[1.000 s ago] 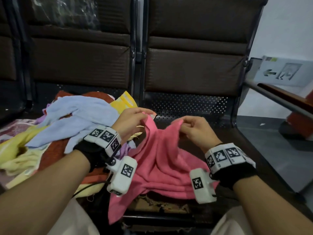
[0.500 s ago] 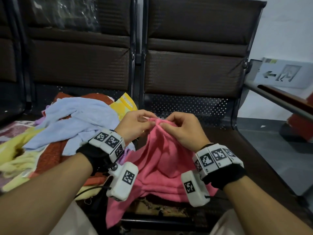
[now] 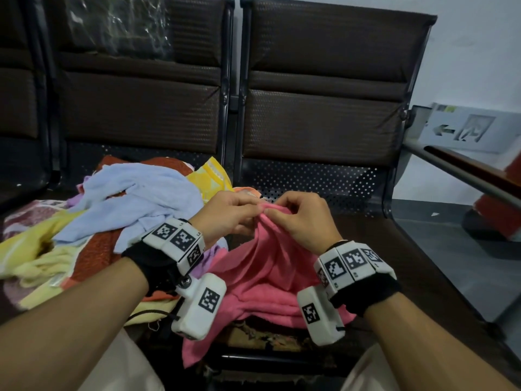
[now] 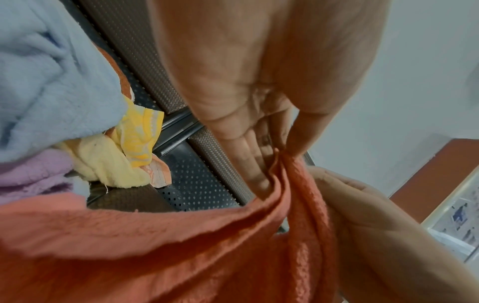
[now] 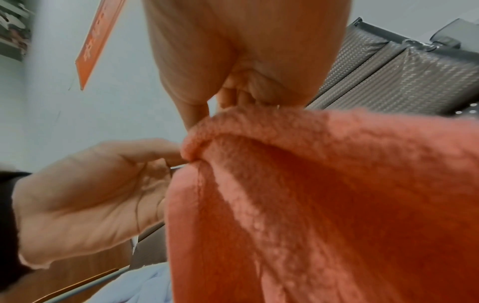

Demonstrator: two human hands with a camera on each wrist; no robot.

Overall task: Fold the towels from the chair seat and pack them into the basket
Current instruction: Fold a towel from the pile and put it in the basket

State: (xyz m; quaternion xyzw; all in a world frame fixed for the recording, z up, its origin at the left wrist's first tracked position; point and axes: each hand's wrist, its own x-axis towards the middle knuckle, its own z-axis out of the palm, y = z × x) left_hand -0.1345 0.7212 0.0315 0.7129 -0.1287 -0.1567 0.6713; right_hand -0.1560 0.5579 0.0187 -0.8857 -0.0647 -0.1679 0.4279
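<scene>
A pink towel [image 3: 262,266] hangs bunched over the right chair seat [image 3: 423,266], its top edge lifted. My left hand [image 3: 231,213] and right hand [image 3: 298,218] meet at that edge, and each pinches it between thumb and fingers. In the left wrist view the left hand [image 4: 279,151] pinches the towel [image 4: 181,246] close to the other hand. From the right wrist the right hand [image 5: 207,114] nips the towel [image 5: 337,184] fold. A pile of towels [image 3: 84,235] lies on the left seat, a light blue towel [image 3: 135,198] on top. No basket is in view.
Dark chair backs [image 3: 324,94] stand behind the seats. A metal armrest [image 3: 462,167] runs along the right side, with grey floor [image 3: 451,244] beyond it. A white sign [image 3: 473,128] leans on the wall at right.
My two hands have come together, from apart along the pink towel's edge to touching at its middle, and the towel is gathered up between them.
</scene>
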